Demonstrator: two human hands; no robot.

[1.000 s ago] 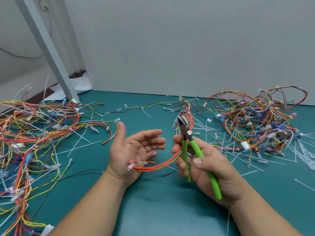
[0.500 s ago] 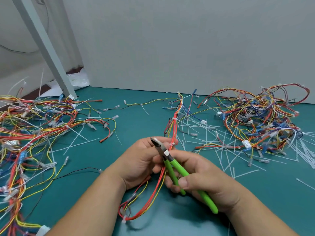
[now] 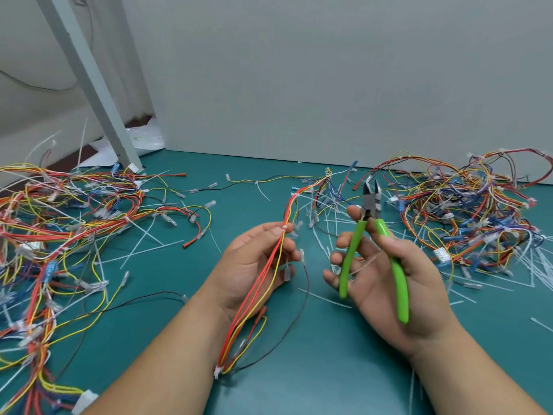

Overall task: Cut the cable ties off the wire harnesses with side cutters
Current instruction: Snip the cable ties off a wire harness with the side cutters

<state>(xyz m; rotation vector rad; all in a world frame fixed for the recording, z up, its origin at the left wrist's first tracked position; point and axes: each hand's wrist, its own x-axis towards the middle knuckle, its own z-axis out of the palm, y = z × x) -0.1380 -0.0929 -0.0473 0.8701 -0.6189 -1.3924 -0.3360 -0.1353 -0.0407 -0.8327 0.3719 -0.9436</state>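
My left hand (image 3: pixel 257 265) is palm up over the middle of the table (image 3: pixel 299 390), which has a smooth teal mat on it. Thumb and forefinger are pinching a thin harness (image 3: pixel 270 271) of glossy red, orange and yellow wires, right at a little white plastic cable tie (image 3: pixel 285 230); the other fingers curl loosely under the bundle. From there the wires run down across my palm and wrist to a small white plug (image 3: pixel 218 371) near the table's near edge, and the other way they trail off toward the back edge.

My right hand (image 3: pixel 386 283) holds the side cutters (image 3: pixel 370 205) just beside it, tips pointing up and apart from the harness. My thumb is curled over one bright green rubbery handle and my fingers are hooked behind the other. The handles are spread in a V and the dull steel jaws are parted a little.

Along the left edge there's a big tangle of wires (image 3: pixel 59 223), with clear sleeves on the terminals. A similar heap (image 3: pixel 466 211) sits toward the back right corner. Between them, thin straight white tie offcuts (image 3: pixel 326 226) are scattered like straws. A grey painted metal post (image 3: pixel 89 79) slants up from the back left corner.
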